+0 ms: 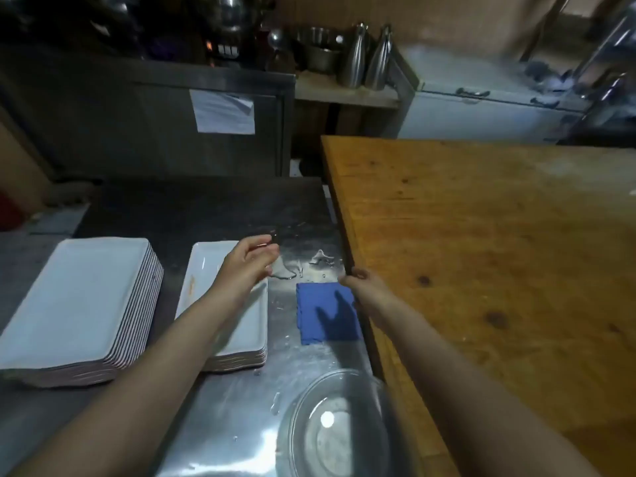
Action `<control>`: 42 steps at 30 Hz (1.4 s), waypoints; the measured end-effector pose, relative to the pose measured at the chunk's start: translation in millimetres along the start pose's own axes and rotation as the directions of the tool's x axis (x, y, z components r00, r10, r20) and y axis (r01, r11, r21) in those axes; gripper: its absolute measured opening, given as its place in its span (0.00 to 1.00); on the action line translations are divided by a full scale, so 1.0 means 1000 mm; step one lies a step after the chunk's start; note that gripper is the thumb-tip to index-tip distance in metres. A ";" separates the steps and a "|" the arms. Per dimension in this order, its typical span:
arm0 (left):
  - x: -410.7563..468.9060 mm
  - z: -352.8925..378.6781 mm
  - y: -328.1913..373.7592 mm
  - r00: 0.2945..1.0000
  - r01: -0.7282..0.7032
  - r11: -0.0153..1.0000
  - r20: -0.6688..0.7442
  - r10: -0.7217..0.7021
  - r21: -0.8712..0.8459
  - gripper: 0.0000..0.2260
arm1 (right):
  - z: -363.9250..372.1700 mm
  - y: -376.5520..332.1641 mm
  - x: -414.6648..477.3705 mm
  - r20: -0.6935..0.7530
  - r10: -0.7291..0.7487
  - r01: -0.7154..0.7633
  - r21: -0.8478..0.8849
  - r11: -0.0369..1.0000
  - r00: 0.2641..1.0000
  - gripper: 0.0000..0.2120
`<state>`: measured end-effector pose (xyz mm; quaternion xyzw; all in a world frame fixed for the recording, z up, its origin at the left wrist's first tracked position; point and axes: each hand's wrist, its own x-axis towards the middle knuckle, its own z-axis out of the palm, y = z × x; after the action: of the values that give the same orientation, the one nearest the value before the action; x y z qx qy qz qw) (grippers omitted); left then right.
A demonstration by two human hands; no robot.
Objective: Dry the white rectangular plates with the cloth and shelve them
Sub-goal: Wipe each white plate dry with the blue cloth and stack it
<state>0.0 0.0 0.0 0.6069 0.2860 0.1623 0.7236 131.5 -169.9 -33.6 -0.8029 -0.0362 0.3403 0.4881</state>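
white rectangular plates (77, 301) in two stacks near the steel bench's (206, 215) left edge: stiff, heavy, probably wet-slick; lift one by its long rims. blue cloth (318, 304), limp, by the right edge. left hand (249, 261) loosely curled, empty; right hand's (359, 278) grip: cannot tell.

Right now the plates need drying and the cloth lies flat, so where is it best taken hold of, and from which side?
Probably the far right corner of the cloth, pinched from above by the right hand, which is beside it. The cloth lies flat on the counter, close along the table edge, so only a corner or its free left edge offers a grip.
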 end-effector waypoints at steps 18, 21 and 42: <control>0.005 -0.023 -0.048 0.998 0.013 1.000 -0.055 -0.013 -0.012 0.11 | 0.050 0.050 0.039 -0.215 -0.107 -0.075 -0.695 0.715 0.971 0.24; 0.003 -0.028 -0.051 0.998 0.013 1.000 -0.061 -0.013 -0.002 0.11 | 0.055 0.049 0.042 -0.305 -0.106 -0.141 -0.686 0.714 0.947 0.25; -0.050 -0.021 -0.019 0.971 -0.027 0.999 -0.238 0.020 -0.028 0.10 | 0.023 0.017 0.004 0.015 -0.166 0.164 0.077 0.983 0.986 0.07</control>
<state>-53.9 -16.4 -9.8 0.5751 0.3609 0.2467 0.6915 116.9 -159.6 -55.8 -0.7746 -0.0951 0.3084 0.5440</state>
